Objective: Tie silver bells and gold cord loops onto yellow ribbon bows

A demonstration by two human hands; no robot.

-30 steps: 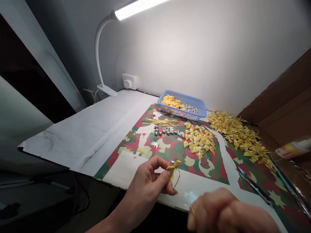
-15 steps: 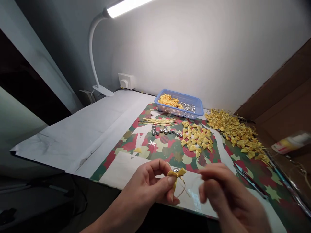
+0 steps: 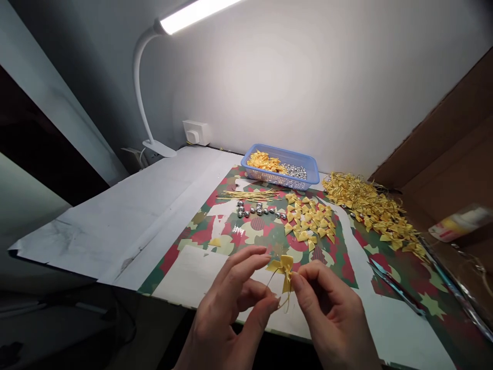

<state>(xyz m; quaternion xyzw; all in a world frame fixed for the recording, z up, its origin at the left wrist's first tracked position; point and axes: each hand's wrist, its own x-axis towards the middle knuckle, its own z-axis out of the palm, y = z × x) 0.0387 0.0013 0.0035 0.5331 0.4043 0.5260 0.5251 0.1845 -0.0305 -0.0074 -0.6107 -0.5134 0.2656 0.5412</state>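
A yellow ribbon bow (image 3: 285, 264) is up off the table between my hands, seen tilted. My right hand (image 3: 327, 303) pinches its right side between thumb and forefinger. Thin gold cord (image 3: 287, 303) hangs from the bow in a loop. At its lower left, my left hand (image 3: 239, 303) has thumb and forefinger closed on the cord, the other fingers raised and loose. Beyond them lie a cluster of yellow bows (image 3: 310, 218), several silver bells or beads (image 3: 260, 209) and a bundle of gold cords (image 3: 248, 196).
A blue basket (image 3: 314, 174) holds yellow bows and small silver pieces. Finished-looking corded bows (image 3: 370, 205) are heaped at right, near tweezers (image 3: 396, 285) and a bottle (image 3: 458, 224). A white lamp (image 3: 138, 87) stands at the back left, a cardboard wall (image 3: 439, 133) at right.
My right hand has come left and taken hold of the bow. My left hand has let go of the bow and shifted to its cord. The bow has turned.
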